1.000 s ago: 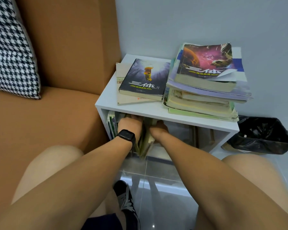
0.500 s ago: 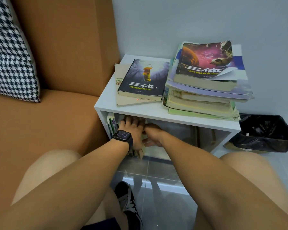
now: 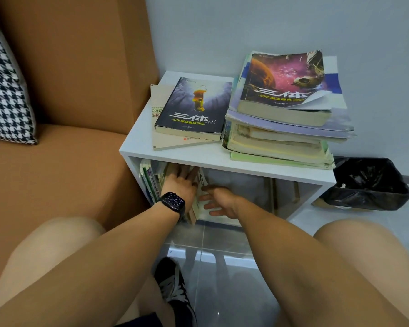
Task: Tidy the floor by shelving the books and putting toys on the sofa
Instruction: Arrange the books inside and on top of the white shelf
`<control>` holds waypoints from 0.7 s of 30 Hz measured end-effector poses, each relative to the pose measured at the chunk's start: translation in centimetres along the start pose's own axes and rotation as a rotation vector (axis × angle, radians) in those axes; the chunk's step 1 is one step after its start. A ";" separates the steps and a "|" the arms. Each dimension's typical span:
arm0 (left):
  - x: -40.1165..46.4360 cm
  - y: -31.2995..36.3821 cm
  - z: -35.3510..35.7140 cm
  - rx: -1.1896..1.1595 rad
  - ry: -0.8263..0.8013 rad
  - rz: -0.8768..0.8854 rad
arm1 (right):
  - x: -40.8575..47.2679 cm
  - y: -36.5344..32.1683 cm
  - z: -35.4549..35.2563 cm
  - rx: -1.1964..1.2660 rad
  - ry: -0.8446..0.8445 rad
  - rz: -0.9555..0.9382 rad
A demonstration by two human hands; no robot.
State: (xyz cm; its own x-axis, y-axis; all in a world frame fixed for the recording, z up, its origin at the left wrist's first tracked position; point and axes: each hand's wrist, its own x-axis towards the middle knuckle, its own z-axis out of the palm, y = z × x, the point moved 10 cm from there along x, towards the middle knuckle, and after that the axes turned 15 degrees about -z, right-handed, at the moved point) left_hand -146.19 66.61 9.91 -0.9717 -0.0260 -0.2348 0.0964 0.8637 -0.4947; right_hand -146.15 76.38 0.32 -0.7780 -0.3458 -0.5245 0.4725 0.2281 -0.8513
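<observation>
Right hand (image 3: 219, 201) backed off, fingers now spread, empty; left hand (image 3: 181, 182) flat against shelved books (image 3: 155, 182). Stacks above hands (image 3: 281, 128) unshelved; toys not visible.

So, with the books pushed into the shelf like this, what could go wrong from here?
1. The upright books lean only against the left hand; if it lets go, they may tip into the free space to their right.
2. The right hand is open beside the last book, so it gives little support.
3. The tall stack overhangs the white shelf; a bump might slide it off.
</observation>
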 end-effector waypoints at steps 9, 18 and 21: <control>0.0 -0.1 -0.3 -0.084 0.031 -0.070 | 1.3 4.3 0.1 0.131 0.188 0.112; 0.7 -0.2 -0.5 -0.160 0.076 -0.074 | 2.1 2.9 3.5 0.194 0.084 0.144; 1.0 -0.3 -0.6 -0.168 0.062 -0.076 | 2.0 2.8 3.0 0.085 0.045 0.162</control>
State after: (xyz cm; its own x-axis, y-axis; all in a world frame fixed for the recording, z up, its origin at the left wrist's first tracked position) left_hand -147.34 66.63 10.28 -0.9867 -0.0682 -0.1475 -0.0105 0.9324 -0.3612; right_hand -145.14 73.61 -3.11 -0.7058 -0.2690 -0.6554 0.6251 0.1989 -0.7548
